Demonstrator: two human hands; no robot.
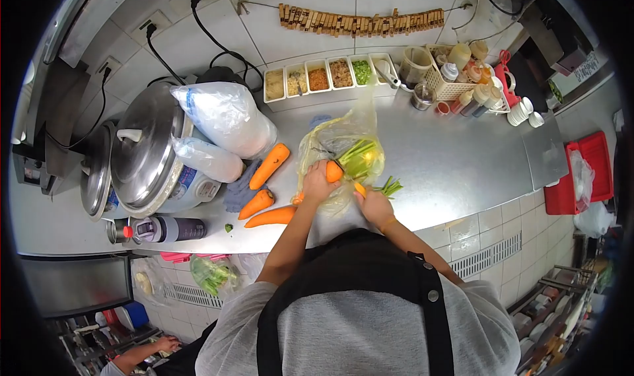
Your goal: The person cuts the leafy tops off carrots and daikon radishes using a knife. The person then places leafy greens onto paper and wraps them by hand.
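My left hand (318, 183) is closed around a carrot (334, 171), whose rounded end shows past the fingers. My right hand (378, 209) is closed on a small orange-yellow piece (360, 190); its kind is not clear. Green stalks (392, 187) stick out beside that hand. Just beyond both hands lies an open clear plastic bag (317, 141) with a pale green stalky vegetable (363, 159) in it. Left of my left hand, carrots rest on the counter: an upper one (269, 166), a short one (256, 204) and a lower one (271, 217).
Large lidded cookers (148, 145) and filled plastic bags (228, 118) stand on the left, near a bottle (172, 229). Containers of chopped ingredients (318, 76) line the wall. A basket of sauce bottles (459, 72) is at back right. Another person's hand (168, 343) shows at lower left.
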